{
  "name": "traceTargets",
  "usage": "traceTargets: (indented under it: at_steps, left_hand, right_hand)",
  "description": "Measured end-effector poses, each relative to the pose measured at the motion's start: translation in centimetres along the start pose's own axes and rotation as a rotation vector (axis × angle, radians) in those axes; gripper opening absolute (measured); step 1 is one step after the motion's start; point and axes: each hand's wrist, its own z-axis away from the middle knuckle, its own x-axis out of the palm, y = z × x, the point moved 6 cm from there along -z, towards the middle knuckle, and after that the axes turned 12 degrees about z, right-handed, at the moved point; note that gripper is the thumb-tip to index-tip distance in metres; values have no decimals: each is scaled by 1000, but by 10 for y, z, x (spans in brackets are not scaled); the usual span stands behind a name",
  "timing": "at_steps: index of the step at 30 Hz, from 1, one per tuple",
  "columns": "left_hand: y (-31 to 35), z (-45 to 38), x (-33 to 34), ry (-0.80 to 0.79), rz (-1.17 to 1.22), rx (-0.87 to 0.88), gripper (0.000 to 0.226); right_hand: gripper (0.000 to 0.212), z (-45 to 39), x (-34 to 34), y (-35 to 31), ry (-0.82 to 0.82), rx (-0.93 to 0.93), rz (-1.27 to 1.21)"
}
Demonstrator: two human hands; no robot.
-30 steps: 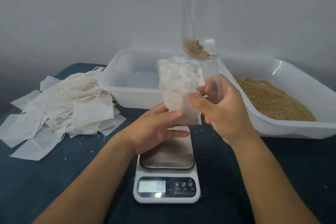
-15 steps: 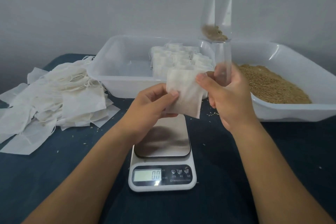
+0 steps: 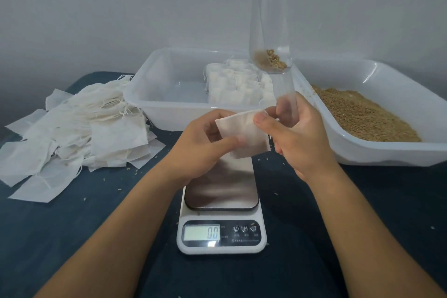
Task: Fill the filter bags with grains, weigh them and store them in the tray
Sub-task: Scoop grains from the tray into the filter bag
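Observation:
Above the scale (image 3: 220, 191), both hands hold one empty white filter bag (image 3: 244, 135). My left hand (image 3: 202, 145) pinches its lower left side between thumb and fingers. My right hand (image 3: 298, 135) grips the handle of a clear plastic scoop (image 3: 271, 31) that stands upright with a little grain (image 3: 272, 60) in its bottom, and its thumb presses the bag's upper right corner. The scale pan is bare and the display (image 3: 202, 233) reads 0.0. Several filled bags (image 3: 238, 84) lie in the clear tray (image 3: 154, 109) behind.
A white tub (image 3: 387, 155) of brown grain (image 3: 362, 113) sits at the right, tilted towards me. A loose pile of empty filter bags (image 3: 72, 128) with strings covers the left of the dark blue table (image 3: 72, 237). Stray grains dot the cloth. A grey wall stands behind.
The bag has tilted, its top edge now slanting up to the right under my right thumb. Both hands stay above the scale, and the scoop stays upright with its grain.

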Motion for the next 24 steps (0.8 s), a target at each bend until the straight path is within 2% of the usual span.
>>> traceTargets:
  at_steps: [3,6,8,12,15,17,24]
  left_hand:
    - [6,-1,-6,-4,30,6,14]
    - [11,-1,-16,-45,43,-26,17]
    - [13,1,-21,-132,37,-78,20]
    - [5,8,-25,-262,-32,-239,21]
    - [-4,7,-31,-217,-168,-314,20]
    - [-5,4,-37,-147,-280,-290,20]
    - [-7,0,-46,-78,-412,-241,26]
  right_hand:
    - [35,2,5,-1,-37,1,6]
    - [39,3,7,-2,-93,-11,73]
    - [44,4,9,-2,-150,-23,103]
    - [29,8,18,3,-325,-33,183]
    - [30,7,23,17,-366,0,328]
    - [29,5,24,24,-339,19,398]
    - [29,1,23,34,-246,76,399]
